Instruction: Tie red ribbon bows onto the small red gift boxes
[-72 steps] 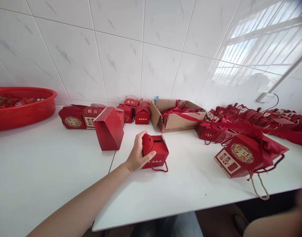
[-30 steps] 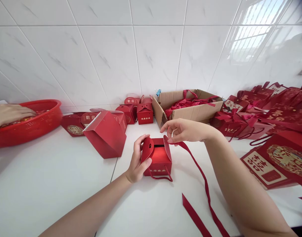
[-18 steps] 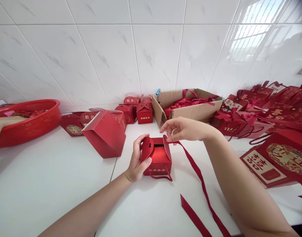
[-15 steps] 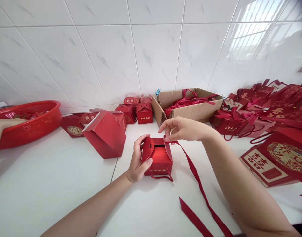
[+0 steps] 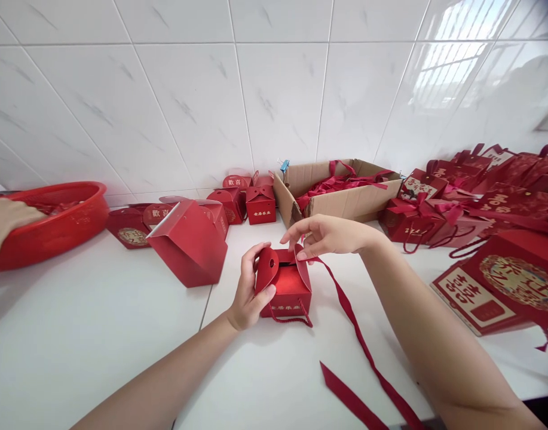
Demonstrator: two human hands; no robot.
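Note:
A small red gift box [image 5: 288, 289] with a rope handle stands on the white table, its top flaps partly raised. My left hand [image 5: 251, 292] is wrapped round its left side, thumb on the front and fingers behind the left flap. At the right flap, my right hand [image 5: 325, 236] pinches the end of a dark red ribbon [image 5: 353, 319] against the flap's hole. From there the ribbon trails down the table to the bottom edge, where a second stretch with a slanted tip lies. The far side of the box is hidden.
Behind stands a cardboard box [image 5: 354, 206] full of red ribbons. A tall red box [image 5: 190, 245] leans at the left, near several small red boxes [image 5: 261, 206]. Another person's hand [image 5: 9, 221] reaches into a red plastic basket [image 5: 83, 233]. Finished-looking gift boxes [image 5: 516, 275] crowd the right.
My right fingers have shifted slightly inward over the right flap with the ribbon. The other person's hand has moved further into the basket. The view has shifted slightly.

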